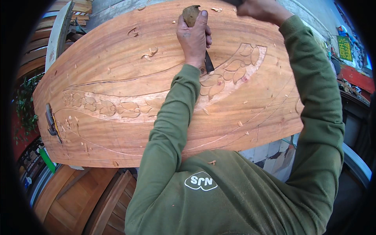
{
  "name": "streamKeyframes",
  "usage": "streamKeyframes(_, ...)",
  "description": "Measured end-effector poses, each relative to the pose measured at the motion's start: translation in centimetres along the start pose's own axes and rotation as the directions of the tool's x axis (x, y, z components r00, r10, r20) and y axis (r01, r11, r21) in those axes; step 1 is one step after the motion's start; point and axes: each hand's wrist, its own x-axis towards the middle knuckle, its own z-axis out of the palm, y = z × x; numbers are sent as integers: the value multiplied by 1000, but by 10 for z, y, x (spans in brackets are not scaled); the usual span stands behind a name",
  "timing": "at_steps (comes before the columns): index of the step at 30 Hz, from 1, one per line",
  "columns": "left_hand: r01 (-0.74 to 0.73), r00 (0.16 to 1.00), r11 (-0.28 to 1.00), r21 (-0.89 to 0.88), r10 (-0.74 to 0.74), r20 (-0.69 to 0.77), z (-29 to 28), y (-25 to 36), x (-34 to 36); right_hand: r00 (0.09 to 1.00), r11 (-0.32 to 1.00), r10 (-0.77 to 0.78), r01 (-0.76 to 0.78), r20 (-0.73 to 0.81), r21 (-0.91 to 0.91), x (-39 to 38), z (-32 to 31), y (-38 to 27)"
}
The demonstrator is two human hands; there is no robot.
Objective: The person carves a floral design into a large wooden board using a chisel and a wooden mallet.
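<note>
My left hand point(192, 44) is wrapped round a chisel point(209, 64) with a worn, rounded handle top. Its dark blade slants down to the wood beside the carved leaves. Above and to the right, my right hand point(263, 9) is raised off the board, closed on a dark tool point(234, 1) that the picture's upper edge mostly cuts off; its kind does not show. Under both hands lies a large wooden panel point(219, 129). A curved band of carved leaves and flowers point(129, 107) runs across it, partly behind my left forearm.
Curled wood shavings point(149, 55) lie scattered on the panel. Several slim tools point(52, 123) rest near its left end. Framed wooden panels point(70, 192) stand below at the left, and a pale plank point(58, 37) is beyond the upper left edge. A leafy plant point(25, 103) is at far left.
</note>
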Motion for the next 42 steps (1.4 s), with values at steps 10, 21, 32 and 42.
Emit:
streamKeyframes(10,-21,997,1000,17,22,-71,-3,7,-6,935,948,314,-318,163,3,-1,-11,-29)
streamKeyframes(21,53,997,997,61,-56,57,46,10,6,753,836,529,-384,-392,392,-81,-7,-27)
streamKeyframes(32,117,986,979,164,-134,98,56,-2,12,619,676,612,-86,-493,732,-87,-21,9)
streamKeyframes(42,60,979,995,83,-75,190,41,-23,17,794,803,580,-519,-183,293,-76,-22,37)
